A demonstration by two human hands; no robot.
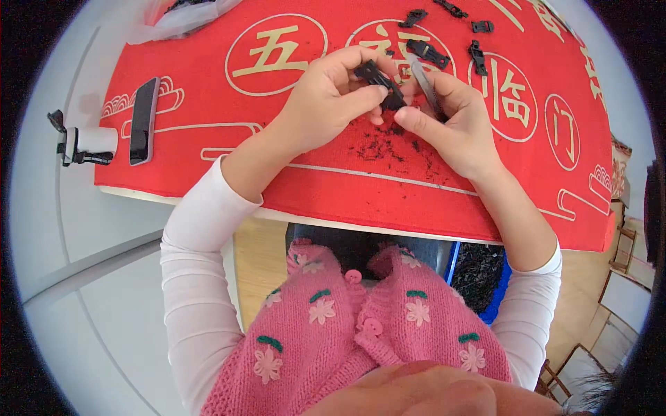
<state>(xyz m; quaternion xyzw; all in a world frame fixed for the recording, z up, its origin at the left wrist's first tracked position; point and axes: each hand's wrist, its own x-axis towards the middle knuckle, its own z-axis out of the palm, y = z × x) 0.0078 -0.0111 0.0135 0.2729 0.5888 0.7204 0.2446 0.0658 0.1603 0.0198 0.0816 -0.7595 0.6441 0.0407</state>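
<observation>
Above the red cloth, my left hand [329, 97] is closed, pinching a black plastic piece [381, 80] between thumb and fingers. Close on its right, my right hand [454, 125] grips a thin grey blade [427, 87] that slants up between its fingers. My right thumb is at the lower end of the black piece; whether it touches is hard to tell. The handle of the blade, if there is one, is hidden in my right hand. Dark shavings [388, 147] lie scattered on the cloth below both hands.
Several similar black plastic pieces [477, 57] lie beyond my hands on the red tablecloth [312, 159]. A phone [143, 121] and a white cylinder with black fittings [96, 141] are at the left. A plastic bag [187, 19] sits far left. Below the table edge, a blue bin [498, 301] contains black scraps.
</observation>
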